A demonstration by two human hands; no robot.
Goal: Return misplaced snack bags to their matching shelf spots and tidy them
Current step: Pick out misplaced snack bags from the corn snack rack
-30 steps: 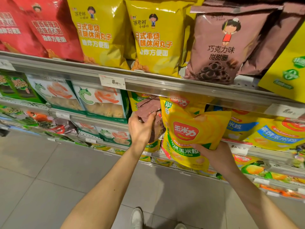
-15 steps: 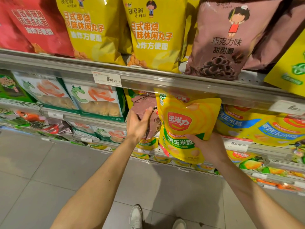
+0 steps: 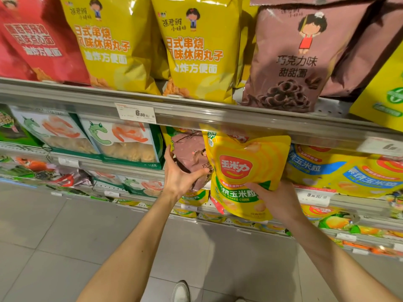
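The left hand [image 3: 181,177] is clasped around the lower part of a small brown snack bag [image 3: 192,153], thumb on the bag's right edge and fingers on its left edge. This brown bag stands on the second shelf, directly below the price tag [image 3: 135,112] reading 6.50, and is wedged among yellow corn packets. The right hand [image 3: 275,200] grips a yellow baked corn bag [image 3: 244,171] at its lower right corner, fingers spread across the green band on the front. The yellow bag stands upright, immediately right of the brown bag and touching it; its top edge reaches the rail [image 3: 218,118] that carries the price tag. Right of the yellow bag on the same shelf lie corn bags with blue labels [image 3: 340,171]. On the shelf above the price tag stand two large yellow bags [image 3: 196,51], with a large brown bag showing chocolate rings [image 3: 290,62] to their right.
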